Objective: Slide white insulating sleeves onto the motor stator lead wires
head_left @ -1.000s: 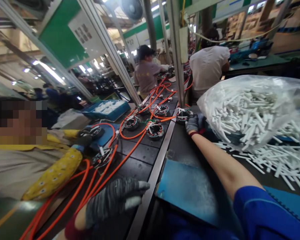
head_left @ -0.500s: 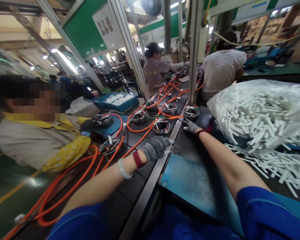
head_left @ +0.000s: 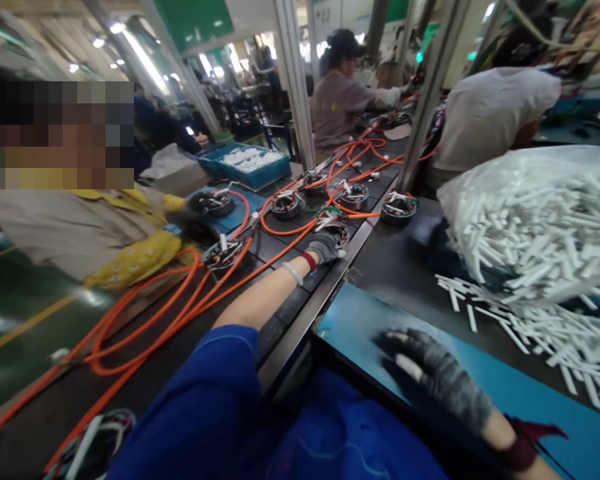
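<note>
My left hand (head_left: 325, 248), in a grey glove, reaches forward and closes round the near side of a round motor stator (head_left: 339, 231) wound with wires and bearing white sleeves. Part of that stator is hidden behind my fingers. My right hand (head_left: 433, 373), gloved too with bare fingertips, hovers low over a blue mat (head_left: 367, 310), fingers stretched out and holding nothing. Another stator (head_left: 399, 209) stands beyond the metal rail, to the right of the one at my left hand.
Several more stators, such as one at left (head_left: 225, 255), lie among orange cables (head_left: 180, 327) on the dark line. A clear bag (head_left: 520, 220) of white tubes stands at right, with loose tubes (head_left: 545, 340) spilled before it. A co-worker (head_left: 90, 233) handles a stator at left.
My left hand has moved forward onto the near stator. My right hand has left the stator beyond the rail and come back over the blue mat. The view has shifted.
</note>
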`<action>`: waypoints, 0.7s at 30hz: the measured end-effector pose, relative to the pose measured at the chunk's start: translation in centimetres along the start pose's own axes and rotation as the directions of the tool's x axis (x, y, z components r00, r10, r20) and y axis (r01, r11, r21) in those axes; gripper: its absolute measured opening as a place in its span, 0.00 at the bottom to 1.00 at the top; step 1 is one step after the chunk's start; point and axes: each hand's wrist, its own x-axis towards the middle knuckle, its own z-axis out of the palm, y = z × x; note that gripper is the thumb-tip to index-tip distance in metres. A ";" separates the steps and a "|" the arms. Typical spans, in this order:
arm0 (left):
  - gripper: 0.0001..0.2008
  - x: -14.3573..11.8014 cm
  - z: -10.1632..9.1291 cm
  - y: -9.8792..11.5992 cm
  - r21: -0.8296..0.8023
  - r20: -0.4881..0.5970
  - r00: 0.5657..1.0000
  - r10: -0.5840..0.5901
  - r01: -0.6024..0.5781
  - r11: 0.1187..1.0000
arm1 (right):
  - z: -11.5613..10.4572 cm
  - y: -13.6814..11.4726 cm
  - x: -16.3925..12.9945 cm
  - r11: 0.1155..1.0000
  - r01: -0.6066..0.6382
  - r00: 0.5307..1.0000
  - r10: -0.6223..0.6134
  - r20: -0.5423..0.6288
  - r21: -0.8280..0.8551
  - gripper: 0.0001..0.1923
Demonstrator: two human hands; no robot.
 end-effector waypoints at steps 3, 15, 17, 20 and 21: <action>0.17 -0.2 -0.9 1.3 -0.074 0.048 0.996 0.077 -0.073 0.995 | 0.2 -1.7 -4.8 0.996 -0.082 0.986 0.087 -0.139 0.042 0.20; 0.21 -9.2 4.0 14.7 -0.457 0.282 0.870 0.404 -0.248 0.854 | -0.8 -2.7 -5.7 0.964 -0.250 0.874 0.185 -0.450 -0.089 0.13; 0.18 -9.4 2.5 13.6 -0.696 0.132 0.829 0.543 -0.313 0.646 | -1.2 -2.8 -6.5 0.947 -0.308 0.839 0.224 -0.496 -0.093 0.13; 0.12 -6.5 1.1 9.8 -0.678 -0.221 0.887 0.405 -0.438 0.590 | -1.4 -3.1 -7.6 0.927 -0.360 0.775 0.236 -0.586 -0.104 0.12; 0.13 -4.9 1.3 8.6 -0.575 -0.353 0.880 0.318 -0.472 0.668 | -1.2 -3.3 -7.7 0.926 -0.355 0.768 0.213 -0.604 -0.125 0.11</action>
